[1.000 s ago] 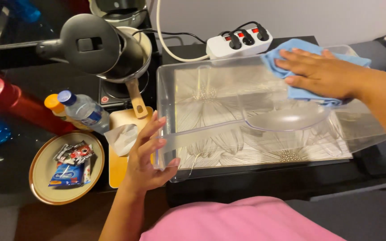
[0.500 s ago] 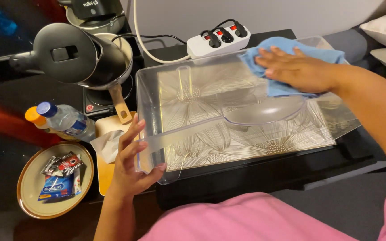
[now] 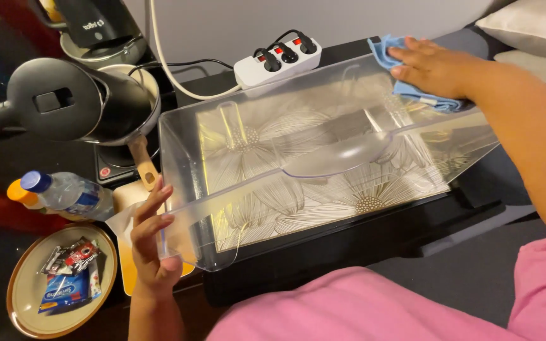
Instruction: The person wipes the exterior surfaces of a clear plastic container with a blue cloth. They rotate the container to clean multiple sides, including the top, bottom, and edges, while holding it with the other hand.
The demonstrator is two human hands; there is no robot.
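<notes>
Dark tabletop (image 3: 412, 233) against a pale wall is carrying a clear plastic bin (image 3: 323, 158), lying over a flower-patterned mat. Left hand (image 3: 150, 243) is gripping its near-left corner; right hand (image 3: 434, 66), fingers flat, is pressing a blue cloth (image 3: 412, 88) on the far rim. Power strip (image 3: 276, 60) and black kettle (image 3: 71, 101) are sitting nearby.

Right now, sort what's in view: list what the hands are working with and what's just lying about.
In hand:
left hand gripping the clear plastic bin
right hand pressing the blue cloth on it

Lying about:
black kettle
power strip
water bottle
plate of sachets
</notes>
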